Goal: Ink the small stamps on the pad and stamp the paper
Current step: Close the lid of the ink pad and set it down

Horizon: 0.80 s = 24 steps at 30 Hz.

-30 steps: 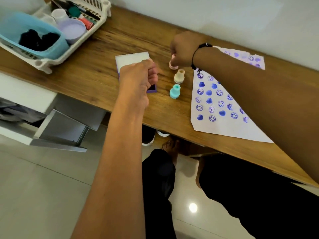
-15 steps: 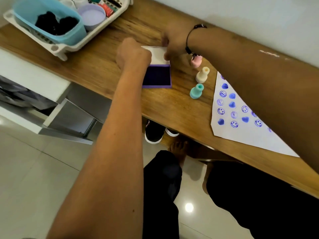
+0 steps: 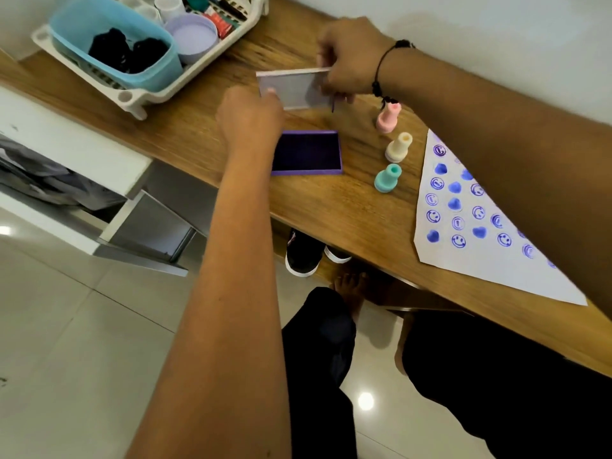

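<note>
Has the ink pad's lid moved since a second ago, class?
Yes. The lid has left the pad and is now held by both hands, beyond it toward the wall; the pad stays beside the stamps.

No readable text anywhere tbh. The only marks were purple stamp prints on the paper [image 3: 470, 256], smiley faces and hearts in rows, well off from the fingers of both hands. No letters, numbers or brand names could be made out.
</note>
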Motion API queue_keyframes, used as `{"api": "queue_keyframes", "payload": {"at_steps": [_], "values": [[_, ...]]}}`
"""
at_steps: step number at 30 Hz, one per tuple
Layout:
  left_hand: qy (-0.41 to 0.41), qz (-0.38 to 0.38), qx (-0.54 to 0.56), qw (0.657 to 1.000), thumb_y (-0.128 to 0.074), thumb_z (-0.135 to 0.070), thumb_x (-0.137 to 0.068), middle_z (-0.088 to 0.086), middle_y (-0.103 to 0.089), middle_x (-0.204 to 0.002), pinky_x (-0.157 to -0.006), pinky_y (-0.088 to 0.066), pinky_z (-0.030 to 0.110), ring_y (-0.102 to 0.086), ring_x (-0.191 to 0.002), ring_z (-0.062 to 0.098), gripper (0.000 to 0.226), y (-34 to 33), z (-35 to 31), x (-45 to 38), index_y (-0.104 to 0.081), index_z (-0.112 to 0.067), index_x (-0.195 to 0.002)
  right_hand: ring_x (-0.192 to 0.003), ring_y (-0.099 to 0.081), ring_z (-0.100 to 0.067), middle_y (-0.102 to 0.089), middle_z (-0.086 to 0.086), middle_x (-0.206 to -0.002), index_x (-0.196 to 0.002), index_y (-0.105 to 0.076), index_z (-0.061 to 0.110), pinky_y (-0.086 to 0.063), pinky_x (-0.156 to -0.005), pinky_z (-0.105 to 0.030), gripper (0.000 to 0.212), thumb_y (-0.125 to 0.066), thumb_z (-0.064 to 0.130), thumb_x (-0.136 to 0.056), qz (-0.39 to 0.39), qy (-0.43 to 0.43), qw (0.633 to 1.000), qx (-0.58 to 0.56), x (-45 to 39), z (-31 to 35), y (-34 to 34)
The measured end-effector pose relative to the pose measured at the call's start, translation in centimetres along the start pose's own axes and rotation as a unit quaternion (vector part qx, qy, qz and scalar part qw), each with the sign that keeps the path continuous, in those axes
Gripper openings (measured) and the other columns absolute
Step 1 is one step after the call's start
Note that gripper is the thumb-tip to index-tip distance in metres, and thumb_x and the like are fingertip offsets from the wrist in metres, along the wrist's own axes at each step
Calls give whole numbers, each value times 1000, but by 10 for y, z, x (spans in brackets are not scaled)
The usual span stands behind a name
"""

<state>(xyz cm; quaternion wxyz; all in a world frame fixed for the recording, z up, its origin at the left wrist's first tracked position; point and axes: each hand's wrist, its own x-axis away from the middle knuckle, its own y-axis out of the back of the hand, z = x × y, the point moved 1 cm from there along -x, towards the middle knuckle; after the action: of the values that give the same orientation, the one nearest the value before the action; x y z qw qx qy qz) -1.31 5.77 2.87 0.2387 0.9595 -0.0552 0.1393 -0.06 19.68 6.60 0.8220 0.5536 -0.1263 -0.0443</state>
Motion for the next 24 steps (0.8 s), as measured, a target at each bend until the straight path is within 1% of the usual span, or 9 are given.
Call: {"api": "queue_keyframes", "payload": {"at_steps": [2, 4, 7, 9, 11, 14, 16, 19, 24], "values": [[77, 24, 159, 984, -42, -42, -91, 7, -66, -83, -63, -54, 25, -62, -67, 15, 45, 4, -2, -1, -61, -3, -103, -68, -61, -20, -59, -8, -91, -87, -53, 17, -49, -52, -22, 19, -61, 2, -80, -44, 19, 998, -31, 11, 3, 2], [124, 64, 276, 951, -43, -41, -92, 6, -61, -58, -47, -46, 18, -54, -43, 11, 44, 12, -2, -2, -62, -3, -81, -84, -61, -24, -63, -12, -99, -94, -58, 12, -45, -61, -23, 14, -58, 4, -82, -90, 52, 995, -3, 25, 6, 2], [153, 110, 295, 937, -52, -21, -88, 1, -58, -39, -38, -40, 13, -50, -30, 7, 28, 27, -2, 1, -56, -7, -64, -96, -56, -26, -62, -14, -107, -98, -58, 6, -41, -75, -31, 15, -54, 8, -83, -109, 89, 989, 43, 49, 8, 0], [154, 126, 280, 939, -55, -12, -83, 1, -58, -39, -37, -40, 13, -52, -31, 6, 18, 34, -1, 6, -56, -7, -66, -98, -51, -26, -58, -13, -108, -98, -57, 5, -35, -74, -29, 19, -57, 13, -81, -95, 100, 989, 51, 61, 6, -3], [144, 134, 241, 950, -56, -8, -81, 1, -58, -39, -38, -41, 13, -53, -31, 5, 10, 40, 1, 13, -57, -5, -72, -100, -47, -22, -53, -7, -109, -105, -54, 7, -30, -73, -25, 34, -64, 26, -78, -73, 94, 992, 39, 71, 7, -7], [119, 146, 174, 967, -59, -6, -80, -2, -57, -35, -38, -43, 15, -53, -32, 5, 9, 45, 4, 21, -58, -4, -72, -113, -47, -27, -52, -10, -123, -124, -48, 12, -39, -89, -33, 58, -67, 40, -77, -27, 92, 993, 62, 81, 12, -15], [111, 167, 151, 968, -60, -5, -80, -3, -57, -34, -38, -45, 15, -54, -33, 5, 7, 49, 8, 26, -59, -4, -72, -114, -47, -31, -52, -15, -122, -125, -51, 11, -40, -90, -35, 59, -67, 40, -77, -9, 98, 991, 87, 86, 14, -21], [101, 203, 125, 966, -58, -4, -81, -4, -57, -35, -39, -46, 14, -53, -33, 5, 9, 50, 17, 30, -59, -4, -72, -113, -46, -30, -52, -14, -121, -120, -53, 11, -39, -90, -35, 56, -69, 40, -75, 12, 88, 992, 93, 88, 15, -31], [109, 241, 153, 952, -56, -4, -83, 6, -59, -65, -43, -46, 13, -55, -41, 5, 7, 51, 38, 32, -61, -3, -79, -114, -42, -28, -51, -10, -124, -123, -49, 14, -41, -90, -41, 65, -68, 49, -70, 45, 87, 990, 100, 85, 15, -41]]}}
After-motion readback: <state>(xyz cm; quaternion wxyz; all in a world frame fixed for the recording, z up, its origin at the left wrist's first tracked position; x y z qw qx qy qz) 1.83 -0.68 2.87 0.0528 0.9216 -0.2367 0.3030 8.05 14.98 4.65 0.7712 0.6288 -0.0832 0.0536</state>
